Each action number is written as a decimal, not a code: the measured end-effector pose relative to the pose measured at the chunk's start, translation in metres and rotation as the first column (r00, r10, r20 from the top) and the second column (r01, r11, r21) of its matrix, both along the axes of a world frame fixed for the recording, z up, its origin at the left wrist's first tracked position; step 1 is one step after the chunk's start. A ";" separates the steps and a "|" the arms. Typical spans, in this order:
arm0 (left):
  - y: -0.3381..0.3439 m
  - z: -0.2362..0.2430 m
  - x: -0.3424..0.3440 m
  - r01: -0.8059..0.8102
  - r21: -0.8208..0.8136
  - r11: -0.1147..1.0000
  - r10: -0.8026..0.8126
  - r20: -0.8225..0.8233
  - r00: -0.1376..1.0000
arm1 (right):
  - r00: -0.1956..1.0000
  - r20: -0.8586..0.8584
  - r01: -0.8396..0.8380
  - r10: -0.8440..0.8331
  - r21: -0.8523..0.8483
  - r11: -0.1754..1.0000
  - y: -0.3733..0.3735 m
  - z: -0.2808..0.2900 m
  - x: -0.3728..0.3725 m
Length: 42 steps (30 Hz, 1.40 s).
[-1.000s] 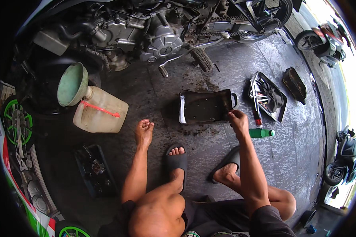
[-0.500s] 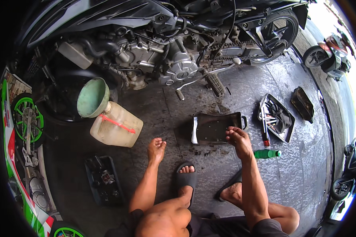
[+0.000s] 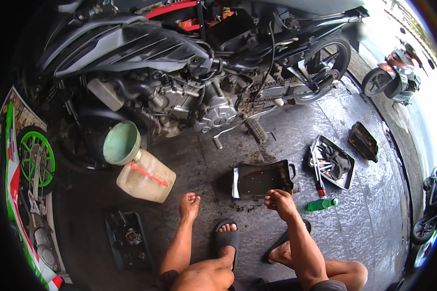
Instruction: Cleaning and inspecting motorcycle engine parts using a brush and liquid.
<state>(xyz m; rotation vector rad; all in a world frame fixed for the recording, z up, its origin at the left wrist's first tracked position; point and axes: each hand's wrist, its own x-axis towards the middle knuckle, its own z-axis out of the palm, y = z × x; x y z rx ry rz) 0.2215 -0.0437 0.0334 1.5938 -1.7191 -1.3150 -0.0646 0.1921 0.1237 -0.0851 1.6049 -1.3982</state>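
Note:
My left hand (image 3: 190,206) is loosely closed above the floor, right of a cloudy plastic jerrycan (image 3: 148,178) and touching nothing around it; nothing shows in its fingers. At the front right corner of a dark oil drain pan (image 3: 262,180), my right hand (image 3: 279,202) has its fingers pinched together. Whatever they may hold is too small or hidden to name. A pale green funnel (image 3: 122,143) stands in the jerrycan's mouth, and a red strip lies across the can. The pan contains dark liquid with a few light specks.
A motorcycle (image 3: 218,111) with its engine exposed stands across the far side. To the right are a tool tray (image 3: 349,180), a green bottle (image 3: 321,204) and a black bin (image 3: 363,141). A dark parts tray (image 3: 112,242) lies at left, near a green-wheeled motorcycle (image 3: 34,165).
My view has tilted up, so the scene sits lower and more of the motorcycle shows. My right hand has shifted slightly left, toward the pan's front edge. Its fingers remain pinched.

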 end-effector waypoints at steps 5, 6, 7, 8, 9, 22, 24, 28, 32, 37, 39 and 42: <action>0.002 -0.004 -0.004 0.009 -0.030 1.000 -0.009 0.015 1.000 | 0.869 -0.442 -0.122 0.222 0.242 0.962 -0.002 0.010 0.005; 0.003 -0.004 -0.004 0.009 -0.052 0.999 -0.009 0.002 1.000 | 0.998 -0.046 0.051 -0.048 0.060 0.997 -0.002 0.010 0.004; 0.003 -0.004 -0.005 0.017 -0.036 0.999 -0.017 0.015 1.000 | 0.811 -0.562 -0.035 0.162 0.230 0.973 -0.003 0.008 0.004; 0.004 -0.003 -0.005 0.017 -0.010 1.000 -0.016 0.044 0.999 | 0.782 -0.610 -0.048 0.132 0.152 0.987 -0.004 0.007 0.002; 0.005 -0.003 -0.005 0.020 -0.015 1.000 -0.019 0.048 0.999 | 0.884 -0.463 -0.021 0.062 0.093 0.995 -0.002 0.005 0.001; 0.009 -0.005 -0.002 0.035 -0.004 0.999 -0.035 0.057 0.998 | 0.665 -0.568 -0.307 0.485 0.384 0.871 -0.004 -0.017 -0.033; 0.014 0.005 -0.010 0.104 -0.024 0.994 -0.103 0.049 0.993 | 0.626 -0.565 -0.329 0.537 0.433 0.839 -0.024 0.007 -0.063; 0.016 0.042 -0.040 0.304 0.052 0.951 -0.308 0.123 0.943 | 0.590 -0.630 -0.179 0.505 0.507 0.843 -0.055 0.063 -0.123; 0.005 0.103 -0.083 0.659 0.037 0.751 -0.623 0.372 0.688 | 0.434 -0.739 -0.014 0.516 0.567 0.824 -0.075 0.112 -0.154; 0.005 0.171 -0.135 0.933 0.018 0.361 -0.720 0.640 0.266 | 0.607 -0.722 -0.129 0.332 0.323 0.938 -0.102 0.159 -0.140; 0.007 0.179 -0.147 0.978 0.050 0.202 -0.664 0.741 0.100 | 0.544 -0.718 -0.266 0.435 0.344 0.901 -0.107 0.172 -0.125; 0.004 0.153 -0.166 0.984 0.138 -0.114 -0.817 0.551 -0.173 | 0.679 -0.680 -0.060 0.277 0.325 0.944 -0.106 0.176 -0.096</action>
